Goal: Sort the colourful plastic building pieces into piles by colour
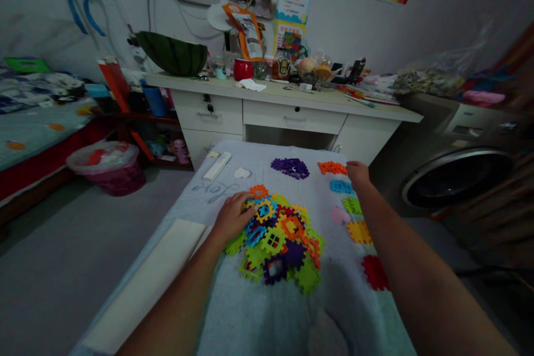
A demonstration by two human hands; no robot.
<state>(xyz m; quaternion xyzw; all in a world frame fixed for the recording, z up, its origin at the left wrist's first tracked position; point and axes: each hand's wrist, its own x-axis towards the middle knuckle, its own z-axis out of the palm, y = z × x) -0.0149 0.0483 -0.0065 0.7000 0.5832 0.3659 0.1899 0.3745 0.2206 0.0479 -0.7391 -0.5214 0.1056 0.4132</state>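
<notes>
A heap of mixed plastic interlocking building pieces (273, 240) lies in the middle of the cloth-covered table (337, 300). My left hand (234, 216) rests at the heap's left edge, thumb and fingers apart, touching pieces there. At the far right, my right hand (359, 173) is closed at the end of a row of orange pieces (332, 168); what its fingers hold is hidden. Below that row are groups of blue pieces (341, 186), green pieces (352, 206), yellow pieces (359, 232) and red pieces (375, 272). Purple pieces (291, 167) form a separate cluster at the back.
A long white box-like strip (217, 166) lies at the table's back left, and a pale flat panel (154, 283) runs along the left edge. Beyond stands a cluttered white desk (287, 114). A washing machine (454, 150) is on the right, a pink bin (110, 169) on the left.
</notes>
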